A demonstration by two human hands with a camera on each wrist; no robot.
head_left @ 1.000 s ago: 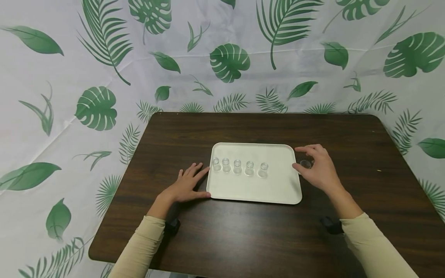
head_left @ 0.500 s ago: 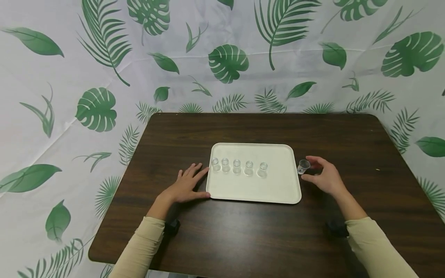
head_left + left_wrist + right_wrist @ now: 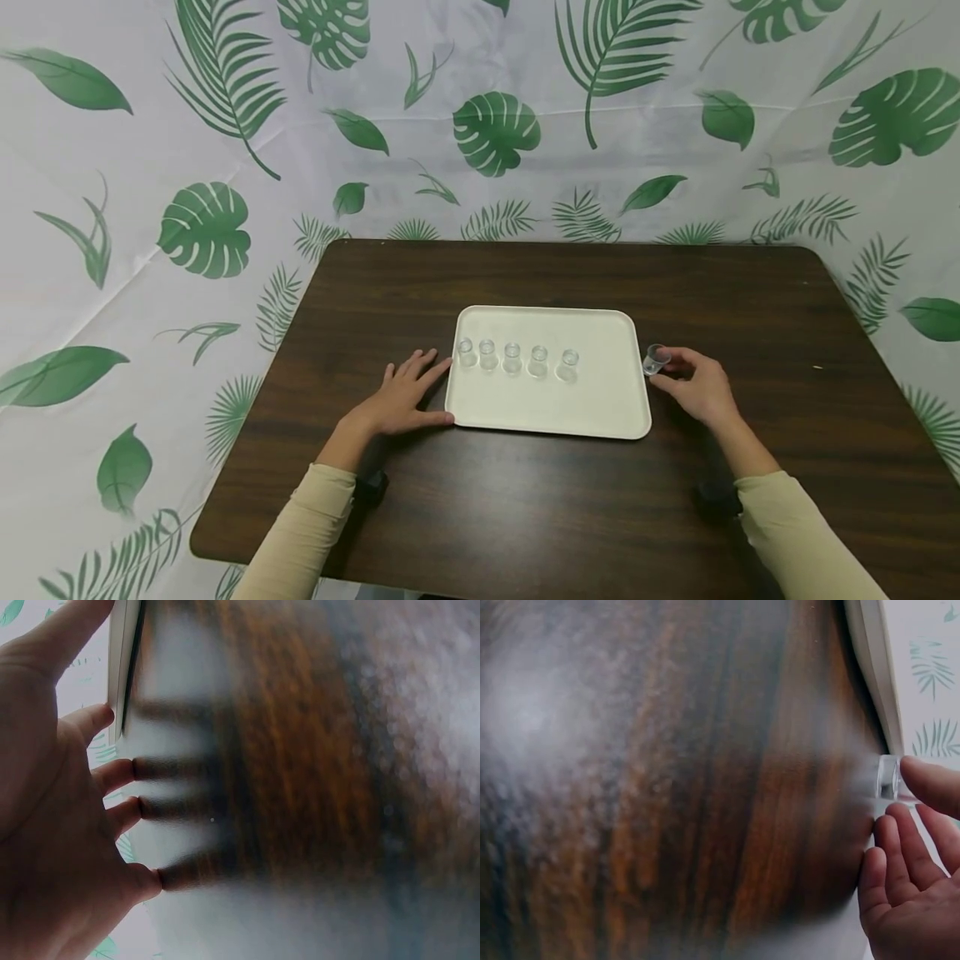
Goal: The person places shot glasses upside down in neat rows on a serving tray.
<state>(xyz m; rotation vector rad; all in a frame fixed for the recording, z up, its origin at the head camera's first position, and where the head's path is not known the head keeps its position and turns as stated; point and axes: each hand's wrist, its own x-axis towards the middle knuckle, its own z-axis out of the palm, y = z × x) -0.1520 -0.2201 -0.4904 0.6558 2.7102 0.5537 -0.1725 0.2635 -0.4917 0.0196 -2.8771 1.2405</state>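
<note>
A small clear cup (image 3: 655,360) stands wide end up beside the right edge of the white tray (image 3: 547,408). My right hand (image 3: 697,385) pinches it between thumb and fingers from the right. In the right wrist view, the thumb and fingertips meet the cup's clear base end (image 3: 887,777) close over the wood. My left hand (image 3: 405,400) lies spread at the tray's left edge, thumb at the near corner. The left wrist view shows this hand's fingers (image 3: 112,776) apart, their tips down on the table.
Several clear cups stand in a row across the tray's left and middle, narrow end up, the rightmost cup (image 3: 567,365) set a little apart. The dark wood table (image 3: 525,500) surrounds the tray. A leaf-print cloth (image 3: 420,125) hangs behind.
My right hand first held the cup at the tray's right edge, drew back and loosened, then closed in on it again. The left hand has stayed put.
</note>
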